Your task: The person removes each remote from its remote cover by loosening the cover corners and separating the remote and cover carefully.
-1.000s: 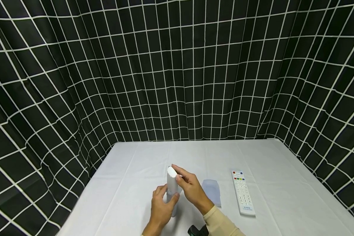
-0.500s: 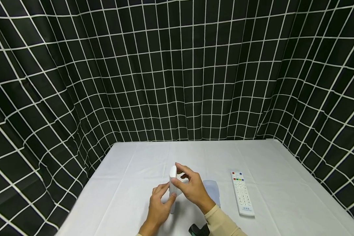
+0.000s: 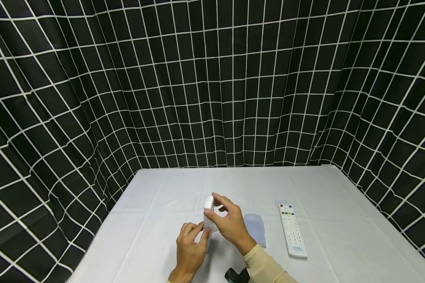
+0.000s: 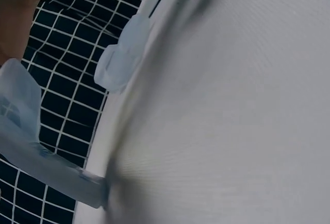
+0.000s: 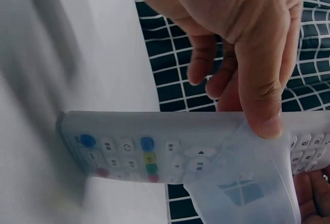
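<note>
Above the white-clothed table (image 3: 156, 220), my right hand (image 3: 228, 224) pinches the white remote in its translucent silicone sleeve (image 3: 208, 212) upright (buttons facing right); my left hand (image 3: 189, 245) grips its lower end.

Right hand (image 5: 232, 38) on sleeved remote (image 5: 170, 149)

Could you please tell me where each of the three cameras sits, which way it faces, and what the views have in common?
Head: worn high, facing forward and down at the table; shows the left hand and right hand gripping a sleeved remote, beside a second remote and a loose silicone cover.
Left wrist: low, skimming the tablecloth toward the checked curtain; brown skin at the top left corner.
Right wrist: close behind the right hand, whose fingers pinch the sleeved remote.
Shared: head and right wrist both show that remote.
</note>
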`<state>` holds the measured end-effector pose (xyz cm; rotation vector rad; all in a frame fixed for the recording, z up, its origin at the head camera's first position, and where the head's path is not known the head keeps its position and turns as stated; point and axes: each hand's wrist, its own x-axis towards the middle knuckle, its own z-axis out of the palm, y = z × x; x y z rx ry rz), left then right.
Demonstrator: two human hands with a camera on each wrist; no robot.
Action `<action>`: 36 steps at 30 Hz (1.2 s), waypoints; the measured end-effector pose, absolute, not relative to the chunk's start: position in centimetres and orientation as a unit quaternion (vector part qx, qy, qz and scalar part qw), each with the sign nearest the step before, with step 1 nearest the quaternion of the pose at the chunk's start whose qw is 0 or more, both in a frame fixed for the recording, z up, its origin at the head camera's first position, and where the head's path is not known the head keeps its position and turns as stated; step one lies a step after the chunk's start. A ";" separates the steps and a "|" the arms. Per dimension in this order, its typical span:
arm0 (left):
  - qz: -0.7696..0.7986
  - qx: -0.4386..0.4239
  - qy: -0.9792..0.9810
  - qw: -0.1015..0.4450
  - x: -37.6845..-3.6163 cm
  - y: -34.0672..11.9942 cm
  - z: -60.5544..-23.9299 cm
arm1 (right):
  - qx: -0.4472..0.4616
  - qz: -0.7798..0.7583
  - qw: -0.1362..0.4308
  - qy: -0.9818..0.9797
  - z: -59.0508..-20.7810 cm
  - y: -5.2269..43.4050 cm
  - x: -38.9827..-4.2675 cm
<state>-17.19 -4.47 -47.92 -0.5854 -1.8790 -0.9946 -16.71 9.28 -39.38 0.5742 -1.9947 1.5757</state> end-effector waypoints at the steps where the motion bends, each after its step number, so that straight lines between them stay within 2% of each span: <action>1: -0.399 -0.236 -0.765 0.446 -17.1 -4.5 -47.8 | 0.212 0.583 0.265 -0.738 -39.9 9.3 -17.0; 6: -0.379 -0.234 -0.796 0.410 -16.9 -4.9 -47.0 | 0.206 0.570 0.275 -0.746 -42.2 9.3 -18.7; 9: -0.372 -0.240 -0.799 0.407 -16.8 -5.1 -46.8 | 0.204 0.568 0.277 -0.748 -42.6 9.4 -19.1; 20: -0.307 -0.316 -0.757 0.483 -17.2 -5.6 -46.9 | 0.204 0.574 0.279 -0.742 -42.9 9.0 -18.6; 36: -0.240 -0.330 -0.812 0.417 -17.1 -6.1 -48.2 | 0.200 0.557 0.299 -0.748 -42.5 9.1 -19.0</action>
